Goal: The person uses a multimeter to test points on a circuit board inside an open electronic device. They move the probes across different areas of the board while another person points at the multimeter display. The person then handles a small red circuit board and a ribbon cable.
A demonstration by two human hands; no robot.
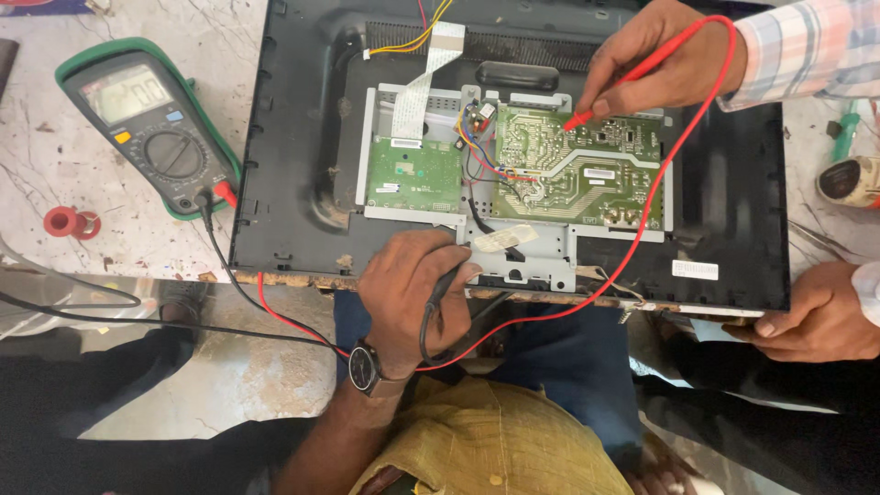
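Note:
My left hand, a watch on its wrist, grips a black probe at the near edge of an opened black monitor back. The probe tip rests by the metal bracket below the boards. A co-worker's hand in a plaid sleeve holds a red probe with its tip on the green power board. Both leads run to a green-cased multimeter at the left. My right hand is out of view.
A smaller green board with a white ribbon cable sits left of the power board. The co-worker's other hand rests at the monitor's right near corner. A red tape roll and a tool lie on the marble table.

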